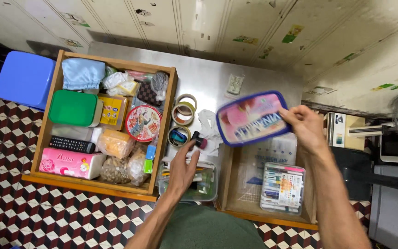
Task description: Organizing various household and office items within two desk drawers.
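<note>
Right hand [306,127] holds a pink, blue-rimmed lid [251,118] (tilted) over the desk [208,78]. Left hand [183,167] pinches a small dark marker [199,139] above a clear box [208,182], at the lid's seven o'clock.

Three tape rolls [184,121], two drawers [47,121]

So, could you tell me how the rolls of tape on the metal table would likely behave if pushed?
The rolls of tape lie flat on the metal table, so they would probably slide, not roll. Being rigid rings, they should keep their shape. Tipped onto an edge, they might roll away.
</note>
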